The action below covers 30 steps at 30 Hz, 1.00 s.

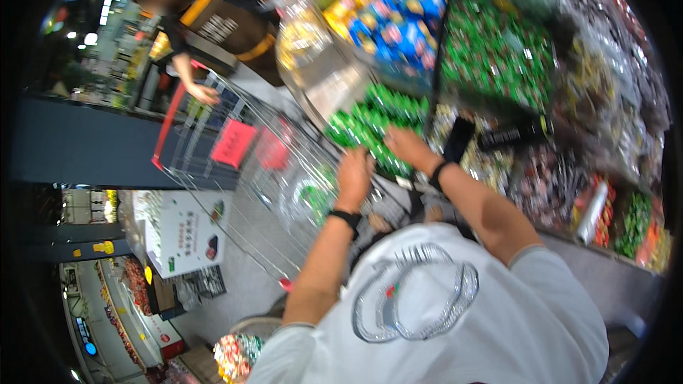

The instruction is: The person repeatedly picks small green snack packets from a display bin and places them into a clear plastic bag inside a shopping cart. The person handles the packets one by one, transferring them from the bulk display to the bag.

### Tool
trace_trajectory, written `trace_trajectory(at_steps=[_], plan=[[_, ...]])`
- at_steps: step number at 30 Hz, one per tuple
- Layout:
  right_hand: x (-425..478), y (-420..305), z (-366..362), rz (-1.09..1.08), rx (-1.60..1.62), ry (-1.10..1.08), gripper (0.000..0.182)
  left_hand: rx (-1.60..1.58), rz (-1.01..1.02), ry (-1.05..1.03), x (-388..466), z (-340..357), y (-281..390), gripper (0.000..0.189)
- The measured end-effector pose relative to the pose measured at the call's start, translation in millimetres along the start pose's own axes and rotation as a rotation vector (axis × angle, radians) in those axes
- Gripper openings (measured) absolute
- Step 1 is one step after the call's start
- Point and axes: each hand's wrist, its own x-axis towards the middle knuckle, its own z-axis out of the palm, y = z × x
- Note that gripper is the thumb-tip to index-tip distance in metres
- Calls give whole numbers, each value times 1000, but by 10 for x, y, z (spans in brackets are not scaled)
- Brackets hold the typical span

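Note:
Rows of shiny green-wrapped packets (376,117) fill a compartment at the front of a display stand. At the near-left end of these rows is my left hand (354,176), its fingertips against or just over the wrappers. My right hand (408,148) reaches onto the packets from the right, with fingers bent down among them. Motion blur hides whether either hand grips a packet. Each wrist wears a black band.
A wire shopping cart (251,181) with a red handle stands at left, holding a clear bag with green items (315,197). A person (227,32) in a brown apron reaches over it. Blue packets (397,21), green sweets (493,53) and a black device (515,133) lie beyond.

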Motion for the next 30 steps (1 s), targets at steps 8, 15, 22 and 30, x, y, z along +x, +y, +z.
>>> trace_trajectory(at_steps=[8, 15, 22, 30], plan=[[-10, -126, -70, 82, 70, -83, 21, -5, 17, -10, 11, -26, 98, 38], [-12, -118, -42, 45, 73, -39, 32, 183, 31, -117, 68, 43, 68, 44], [15, -118, -37, 129, 105, -113, 31, 113, 26, -20, 43, -14, 98, 39], [129, -105, 67, -25, 73, -12, 45, 241, 88, 18, 4, -144, -259, 37]])
